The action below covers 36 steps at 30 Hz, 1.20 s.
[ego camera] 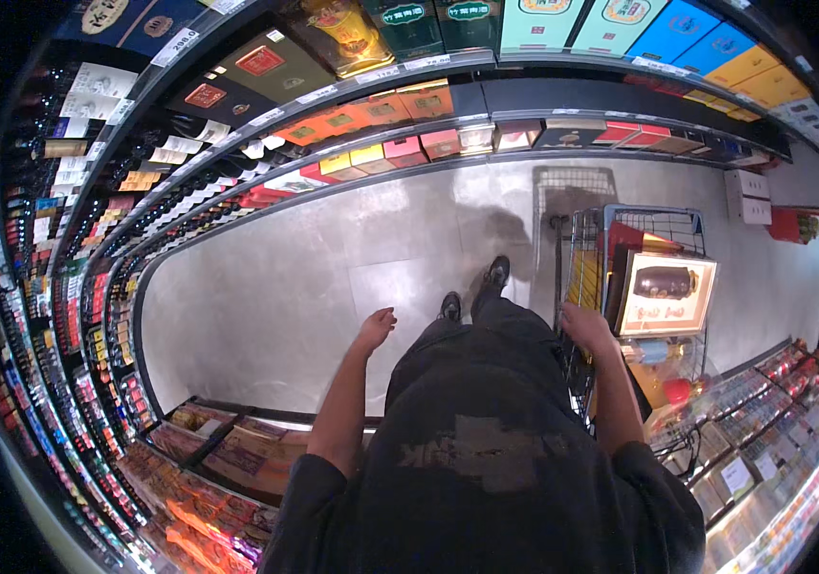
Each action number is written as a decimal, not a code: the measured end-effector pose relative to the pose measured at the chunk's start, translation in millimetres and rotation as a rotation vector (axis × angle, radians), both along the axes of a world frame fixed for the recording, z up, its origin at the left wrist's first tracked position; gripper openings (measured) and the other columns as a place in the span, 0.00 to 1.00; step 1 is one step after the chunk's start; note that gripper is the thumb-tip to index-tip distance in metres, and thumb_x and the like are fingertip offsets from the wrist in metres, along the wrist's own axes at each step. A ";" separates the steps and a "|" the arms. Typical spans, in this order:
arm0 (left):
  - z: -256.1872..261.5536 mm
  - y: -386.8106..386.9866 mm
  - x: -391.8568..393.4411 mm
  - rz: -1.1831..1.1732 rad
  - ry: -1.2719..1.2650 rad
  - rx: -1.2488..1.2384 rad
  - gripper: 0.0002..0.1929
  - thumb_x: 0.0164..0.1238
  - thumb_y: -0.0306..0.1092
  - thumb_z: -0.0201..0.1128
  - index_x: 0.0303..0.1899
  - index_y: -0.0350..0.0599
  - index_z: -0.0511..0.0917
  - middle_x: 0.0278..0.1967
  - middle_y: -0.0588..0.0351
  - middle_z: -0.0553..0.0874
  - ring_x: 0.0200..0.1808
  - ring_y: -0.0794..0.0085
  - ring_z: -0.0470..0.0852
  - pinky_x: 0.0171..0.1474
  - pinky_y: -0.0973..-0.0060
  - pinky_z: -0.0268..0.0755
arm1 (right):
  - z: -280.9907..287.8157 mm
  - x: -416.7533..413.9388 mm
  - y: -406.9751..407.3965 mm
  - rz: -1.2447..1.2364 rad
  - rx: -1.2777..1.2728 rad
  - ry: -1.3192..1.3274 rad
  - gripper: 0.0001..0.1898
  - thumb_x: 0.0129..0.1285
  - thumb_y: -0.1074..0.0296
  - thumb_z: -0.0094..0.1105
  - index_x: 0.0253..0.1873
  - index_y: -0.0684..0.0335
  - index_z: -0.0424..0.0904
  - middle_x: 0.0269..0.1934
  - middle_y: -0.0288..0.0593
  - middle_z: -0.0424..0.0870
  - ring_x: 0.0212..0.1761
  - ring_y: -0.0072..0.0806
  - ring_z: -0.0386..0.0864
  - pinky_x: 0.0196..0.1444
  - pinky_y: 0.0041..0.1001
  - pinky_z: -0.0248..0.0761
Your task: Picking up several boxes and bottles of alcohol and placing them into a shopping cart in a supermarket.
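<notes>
My left hand hangs over the floor with its fingers loosely curled and nothing in it. My right hand is at the near left side of a wire shopping cart; whether its fingers close on the cart cannot be made out. Inside the cart a framed gift box shows a dark brown jar and small pieces below it. A red box lies partly behind it. Nearer to me in the cart are a clear-fronted package and a red rounded item.
Shelves of boxed liquor run along the far side. Bottle racks curve down the left. Orange and brown packages are stacked behind me at left. Clear bins of packaged goods stand at right, and a white box beyond the cart.
</notes>
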<state>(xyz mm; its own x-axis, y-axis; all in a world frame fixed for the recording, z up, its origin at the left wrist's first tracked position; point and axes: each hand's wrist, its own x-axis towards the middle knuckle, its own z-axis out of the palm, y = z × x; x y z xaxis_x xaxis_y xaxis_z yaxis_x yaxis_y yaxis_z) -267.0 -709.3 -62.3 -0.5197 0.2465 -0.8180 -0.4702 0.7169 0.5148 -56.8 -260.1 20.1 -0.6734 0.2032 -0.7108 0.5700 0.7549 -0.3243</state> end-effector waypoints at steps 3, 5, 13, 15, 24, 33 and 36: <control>10.9 0.5 15.3 0.071 -0.001 -0.009 0.24 0.79 0.43 0.49 0.67 0.37 0.72 0.50 0.47 0.87 0.51 0.64 0.85 0.51 0.66 0.78 | -32.4 -5.6 18.4 0.070 -0.026 0.053 0.21 0.69 0.53 0.55 0.61 0.57 0.76 0.47 0.58 0.85 0.50 0.56 0.82 0.52 0.48 0.75; 12.6 -8.4 33.6 0.102 -0.059 -0.049 0.24 0.79 0.44 0.49 0.68 0.39 0.72 0.50 0.48 0.87 0.49 0.64 0.86 0.50 0.67 0.78 | -47.9 -8.2 28.8 0.101 -0.053 0.033 0.22 0.69 0.53 0.55 0.63 0.57 0.76 0.47 0.58 0.85 0.50 0.55 0.83 0.52 0.47 0.75; -51.6 -97.4 144.1 0.095 -0.268 -0.204 0.24 0.77 0.49 0.51 0.60 0.41 0.79 0.42 0.53 0.88 0.38 0.67 0.85 0.39 0.66 0.79 | -66.1 -41.5 52.5 0.161 -0.117 0.019 0.23 0.72 0.51 0.52 0.64 0.58 0.75 0.54 0.57 0.83 0.57 0.54 0.80 0.58 0.45 0.73; -74.4 -118.5 158.4 -0.018 -0.294 -0.199 0.23 0.75 0.50 0.54 0.57 0.42 0.81 0.39 0.54 0.88 0.35 0.68 0.84 0.36 0.63 0.78 | -73.2 -56.5 48.8 0.164 -0.163 -0.069 0.23 0.73 0.50 0.51 0.64 0.58 0.75 0.55 0.56 0.82 0.58 0.53 0.79 0.59 0.44 0.72; -76.4 18.9 14.1 -0.151 0.104 -0.032 0.23 0.78 0.47 0.49 0.58 0.39 0.80 0.48 0.43 0.88 0.52 0.56 0.86 0.59 0.63 0.75 | -138.0 -87.1 48.4 -0.481 -0.738 0.203 0.30 0.77 0.40 0.44 0.67 0.61 0.74 0.53 0.43 0.85 0.53 0.32 0.82 0.57 0.34 0.74; -74.5 191.8 -156.3 0.255 -0.039 0.196 0.22 0.79 0.51 0.52 0.63 0.49 0.77 0.52 0.57 0.87 0.52 0.72 0.83 0.54 0.67 0.76 | -102.0 -223.7 48.8 -0.733 -0.787 0.244 0.29 0.78 0.40 0.42 0.65 0.59 0.75 0.51 0.41 0.86 0.47 0.26 0.82 0.51 0.27 0.74; -52.2 247.9 -203.5 0.379 -0.035 0.419 0.23 0.78 0.50 0.52 0.65 0.48 0.74 0.58 0.53 0.83 0.60 0.65 0.80 0.61 0.61 0.74 | -116.6 -274.8 70.8 -0.724 -0.694 0.394 0.26 0.78 0.43 0.46 0.62 0.59 0.78 0.53 0.39 0.85 0.48 0.25 0.81 0.47 0.25 0.73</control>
